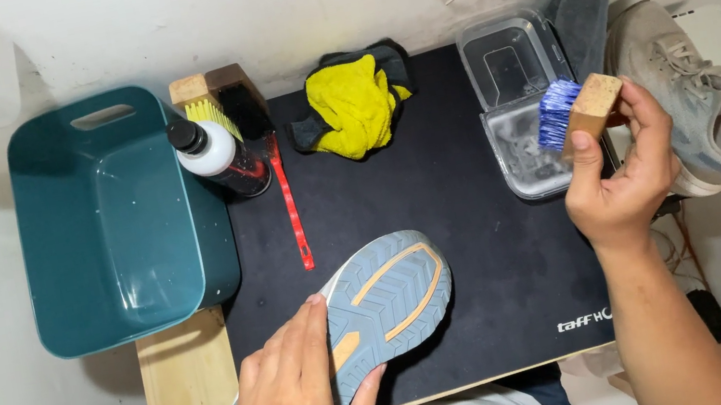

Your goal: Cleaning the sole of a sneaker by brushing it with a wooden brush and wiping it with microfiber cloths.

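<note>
A: Status, near end first?

B: My left hand (301, 403) is clamped around the heel end of a sneaker (379, 312), fingers curled over the edge, sole up. It sits low on the black mat (475, 242); long axis runs diagonally, toe pointing up-right, away from me. Sole is grey-blue, chevron tread, orange outline strip.

A: Right side?

B: My right hand (624, 173) pinches a wooden-backed brush (579, 109), blue bristles facing left, over a clear plastic container (518, 122).

A: Farther out?

B: Second grey sneaker (705, 101) at right. Yellow cloth (356, 104) at the mat's far edge; red-handled brush (290, 209), dark-capped bottle (216, 153), teal tub (110, 220) to the left.
</note>
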